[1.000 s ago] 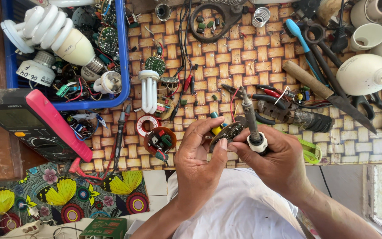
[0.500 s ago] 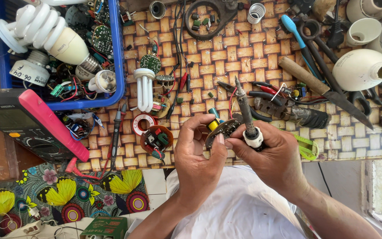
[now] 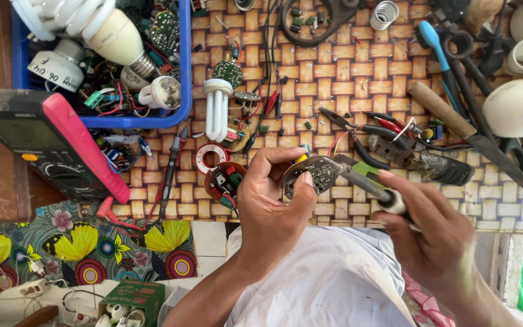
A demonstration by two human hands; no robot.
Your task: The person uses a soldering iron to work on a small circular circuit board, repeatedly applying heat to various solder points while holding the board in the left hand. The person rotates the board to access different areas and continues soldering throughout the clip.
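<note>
Two hands meet over the woven mat (image 3: 358, 79) that covers the desk, and we take the round circuit board (image 3: 310, 174) between them as our landmark. Our left hand (image 3: 272, 203) is closed around that board, thumb pressed on its near face and fingers curled behind its left edge, holding it tilted up above the mat. Our right hand (image 3: 434, 233), somewhat blurred, grips the handle of a soldering iron (image 3: 361, 180), whose metal tip lies against the right side of the board. Just left of the board a second round board with coloured parts (image 3: 224, 180) lies on the mat, and a small red-and-white solder reel (image 3: 206, 158) sits just beyond it. Farther left and up from the board we see a white folded-tube lamp (image 3: 217, 113), then a blue tray (image 3: 184, 72) heaped with bulbs and loose parts. Well to the left of the board rests a multimeter with a pink casing (image 3: 62, 151). To the right of the board lie red-handled pliers (image 3: 367, 126), and beyond them a knife with a wooden handle (image 3: 455, 124).
</note>
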